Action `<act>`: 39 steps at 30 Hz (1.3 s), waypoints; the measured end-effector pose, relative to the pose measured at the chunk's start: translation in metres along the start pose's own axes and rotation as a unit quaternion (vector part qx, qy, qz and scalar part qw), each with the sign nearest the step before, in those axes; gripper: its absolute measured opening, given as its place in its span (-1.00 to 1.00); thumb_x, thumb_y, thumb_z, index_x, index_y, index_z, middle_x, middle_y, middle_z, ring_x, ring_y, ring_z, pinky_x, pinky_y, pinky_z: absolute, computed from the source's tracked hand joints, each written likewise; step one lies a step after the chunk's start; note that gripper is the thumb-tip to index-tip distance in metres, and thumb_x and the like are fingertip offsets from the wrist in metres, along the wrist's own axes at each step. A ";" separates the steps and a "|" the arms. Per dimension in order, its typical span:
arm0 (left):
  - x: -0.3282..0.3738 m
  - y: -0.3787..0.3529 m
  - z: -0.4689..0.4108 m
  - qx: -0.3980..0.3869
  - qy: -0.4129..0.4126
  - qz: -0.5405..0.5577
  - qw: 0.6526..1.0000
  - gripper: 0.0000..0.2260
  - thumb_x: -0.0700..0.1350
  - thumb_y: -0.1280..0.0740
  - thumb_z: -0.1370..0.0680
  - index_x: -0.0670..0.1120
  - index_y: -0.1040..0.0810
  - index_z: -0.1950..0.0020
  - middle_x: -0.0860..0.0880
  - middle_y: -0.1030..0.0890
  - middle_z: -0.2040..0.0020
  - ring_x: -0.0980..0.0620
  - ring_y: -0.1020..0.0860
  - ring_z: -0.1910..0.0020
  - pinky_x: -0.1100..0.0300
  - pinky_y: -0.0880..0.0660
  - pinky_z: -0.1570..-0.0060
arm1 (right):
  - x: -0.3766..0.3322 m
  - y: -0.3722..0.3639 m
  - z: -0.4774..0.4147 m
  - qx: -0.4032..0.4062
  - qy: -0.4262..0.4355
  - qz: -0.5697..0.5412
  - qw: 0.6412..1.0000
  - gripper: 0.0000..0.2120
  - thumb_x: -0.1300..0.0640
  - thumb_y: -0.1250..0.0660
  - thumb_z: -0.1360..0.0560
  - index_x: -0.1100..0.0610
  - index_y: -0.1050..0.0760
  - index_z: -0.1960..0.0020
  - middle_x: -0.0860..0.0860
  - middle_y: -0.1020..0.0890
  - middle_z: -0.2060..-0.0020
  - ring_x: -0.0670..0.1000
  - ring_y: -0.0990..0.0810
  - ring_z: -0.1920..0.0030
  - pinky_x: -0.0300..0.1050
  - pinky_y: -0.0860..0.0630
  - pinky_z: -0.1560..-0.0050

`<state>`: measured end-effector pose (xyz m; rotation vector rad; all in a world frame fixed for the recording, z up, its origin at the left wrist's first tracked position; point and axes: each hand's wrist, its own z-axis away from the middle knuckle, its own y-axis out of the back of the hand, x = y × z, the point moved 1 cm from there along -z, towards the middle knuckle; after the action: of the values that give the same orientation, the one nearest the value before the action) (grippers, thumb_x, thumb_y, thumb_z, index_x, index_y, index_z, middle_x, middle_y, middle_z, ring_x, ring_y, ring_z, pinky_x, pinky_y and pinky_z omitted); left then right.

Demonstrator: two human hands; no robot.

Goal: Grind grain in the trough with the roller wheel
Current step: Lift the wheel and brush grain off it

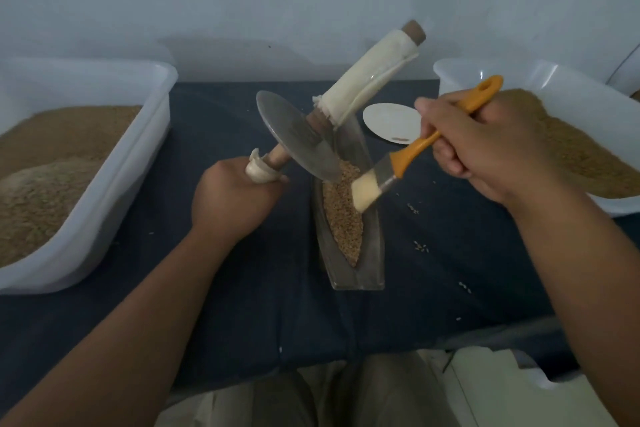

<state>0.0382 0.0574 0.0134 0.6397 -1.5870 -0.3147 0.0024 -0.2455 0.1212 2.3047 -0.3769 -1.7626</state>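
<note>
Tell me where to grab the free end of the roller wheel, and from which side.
Grip the cloth-wrapped far handle mid-length, coming from the right. It slants up and away from the disc, while the left hand holds the near handle. The right hand holds the brush, so set that down first.

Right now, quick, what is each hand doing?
Left hand: closed round the near handle of the roller wheel.
Right hand: closed round the orange handle of the brush, bristles at the grain in the trough.
</note>
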 end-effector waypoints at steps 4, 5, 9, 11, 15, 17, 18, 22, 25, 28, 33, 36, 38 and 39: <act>-0.001 0.000 0.000 -0.002 0.003 0.001 1.000 -0.71 0.26 -0.43 -0.31 0.04 -0.62 0.27 0.18 -0.63 0.33 0.11 -0.62 0.30 0.12 -0.45 0.29 | 0.009 -0.019 0.008 -0.096 -0.042 0.010 0.995 -0.61 -0.13 -0.33 -0.60 0.06 -0.57 0.32 0.04 -0.39 0.56 0.01 -0.31 0.58 -0.23 -0.24 0.54; -0.001 0.000 0.000 -0.003 0.003 0.001 1.000 -0.71 0.25 -0.43 -0.32 0.04 -0.62 0.27 0.17 -0.63 0.34 0.11 -0.61 0.31 0.13 -0.44 0.29 | 0.010 -0.023 0.008 -0.103 -0.046 0.021 0.993 -0.60 -0.13 -0.31 -0.60 0.05 -0.57 0.33 0.04 -0.39 0.57 0.02 -0.31 0.59 -0.22 -0.24 0.55; -0.003 0.000 -0.001 0.003 -0.001 -0.005 1.000 -0.75 0.19 -0.51 -0.39 0.04 -0.61 0.27 0.19 -0.64 0.32 0.17 -0.60 0.33 0.15 -0.39 0.33 | 0.010 -0.036 -0.004 -0.062 0.036 0.165 0.984 -0.59 -0.12 -0.25 -0.66 0.00 -0.62 0.29 0.07 -0.54 0.55 0.03 -0.51 0.57 -0.30 -0.44 0.47; -0.003 0.000 -0.001 0.004 -0.007 -0.009 1.000 -0.76 0.18 -0.52 -0.40 0.06 -0.61 0.27 0.20 -0.64 0.31 0.16 -0.60 0.33 0.16 -0.38 0.33 | 0.006 -0.036 -0.011 -0.046 0.044 0.167 0.984 -0.58 -0.13 -0.26 -0.66 -0.02 -0.62 0.29 0.06 -0.56 0.54 0.01 -0.52 0.57 -0.33 -0.42 0.49; 0.000 0.001 -0.001 0.003 -0.017 -0.016 1.000 -0.86 0.21 -0.50 -0.39 0.23 -0.60 0.19 0.24 -0.63 0.30 0.16 -0.60 0.34 0.15 -0.41 0.32 | -0.002 -0.028 -0.018 -0.063 -0.030 0.067 0.995 -0.58 -0.15 -0.30 -0.58 0.04 -0.60 0.36 0.03 -0.45 0.59 0.00 -0.39 0.60 -0.26 -0.30 0.57; 0.001 0.001 0.000 0.001 -0.023 -0.015 1.000 -0.87 0.21 -0.50 -0.40 0.27 -0.58 0.16 0.25 -0.63 0.30 0.18 -0.60 0.32 0.16 -0.39 0.32 | 0.003 -0.036 -0.014 -0.118 -0.047 0.082 0.989 -0.58 -0.13 -0.29 -0.60 0.05 -0.60 0.35 0.03 -0.45 0.59 0.00 -0.39 0.60 -0.25 -0.32 0.58; 0.002 0.001 0.000 0.000 -0.024 -0.015 1.000 -0.87 0.21 -0.50 -0.39 0.27 -0.58 0.17 0.25 -0.63 0.30 0.17 -0.60 0.33 0.16 -0.39 0.32 | 0.008 -0.042 -0.012 -0.127 -0.041 0.105 0.985 -0.57 -0.10 -0.28 -0.62 0.06 -0.61 0.34 0.04 -0.47 0.58 0.00 -0.40 0.59 -0.23 -0.35 0.57; 0.002 0.001 0.001 -0.003 -0.026 -0.011 1.000 -0.85 0.22 -0.48 -0.37 0.21 -0.59 0.19 0.19 -0.63 0.32 0.13 -0.60 0.33 0.14 -0.41 0.32 | 0.011 -0.052 -0.016 -0.067 0.004 0.165 0.984 -0.56 -0.05 -0.26 -0.67 0.07 -0.58 0.33 0.04 -0.53 0.57 0.01 -0.47 0.58 -0.26 -0.41 0.51; 0.000 0.001 0.001 -0.005 -0.028 -0.013 1.000 -0.83 0.21 -0.48 -0.38 0.17 -0.59 0.22 0.16 -0.62 0.34 0.09 -0.61 0.33 0.13 -0.43 0.32 | 0.005 -0.044 -0.025 -0.044 -0.035 0.084 0.995 -0.56 -0.06 -0.29 -0.64 0.03 -0.58 0.38 0.02 -0.47 0.59 -0.01 -0.41 0.59 -0.25 -0.33 0.57; 0.000 0.001 0.000 -0.005 -0.026 -0.016 1.000 -0.83 0.20 -0.50 -0.39 0.17 -0.59 0.21 0.17 -0.62 0.33 0.12 -0.60 0.34 0.14 -0.42 0.32 | 0.009 -0.052 -0.021 -0.113 -0.039 0.102 0.988 -0.57 -0.06 -0.26 -0.61 0.04 -0.59 0.38 0.03 -0.46 0.59 0.00 -0.40 0.60 -0.25 -0.34 0.56; -0.002 0.000 -0.001 -0.002 -0.022 -0.019 1.000 -0.76 0.20 -0.49 -0.39 0.06 -0.58 0.26 0.15 -0.62 0.33 0.08 -0.61 0.32 0.11 -0.46 0.31 | 0.012 -0.057 -0.022 -0.063 0.041 0.182 0.980 -0.56 -0.06 -0.24 -0.65 0.06 -0.55 0.35 0.04 -0.53 0.58 -0.01 -0.48 0.60 -0.26 -0.44 0.42; -0.001 0.000 -0.001 -0.004 -0.020 -0.013 1.000 -0.80 0.23 -0.46 -0.35 0.13 -0.59 0.26 0.17 -0.61 0.35 0.08 -0.60 0.32 0.11 -0.44 0.30 | 0.007 -0.046 -0.030 -0.065 0.004 0.094 0.993 -0.57 -0.10 -0.27 -0.62 0.03 -0.59 0.37 0.03 -0.47 0.60 0.01 -0.42 0.60 -0.20 -0.39 0.54; 0.000 0.000 -0.001 -0.005 -0.021 -0.008 1.000 -0.83 0.25 -0.44 -0.33 0.20 -0.58 0.26 0.18 -0.60 0.37 0.08 -0.60 0.33 0.13 -0.40 0.31 | 0.012 -0.052 -0.027 -0.112 -0.023 0.074 0.991 -0.58 -0.10 -0.27 -0.60 0.03 -0.59 0.37 0.03 -0.44 0.61 0.01 -0.38 0.60 -0.22 -0.34 0.56; 0.000 0.001 -0.001 -0.006 -0.020 -0.006 1.000 -0.83 0.25 -0.44 -0.33 0.20 -0.58 0.25 0.18 -0.60 0.37 0.08 -0.59 0.33 0.13 -0.40 0.31 | 0.018 -0.056 -0.023 -0.121 -0.025 0.081 0.989 -0.58 -0.10 -0.26 -0.59 0.05 -0.58 0.37 0.03 -0.45 0.61 0.01 -0.38 0.61 -0.23 -0.34 0.56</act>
<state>0.0389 0.0579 0.0141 0.6374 -1.6189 -0.3468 0.0335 -0.1977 0.0931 2.0075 -0.3286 -1.6866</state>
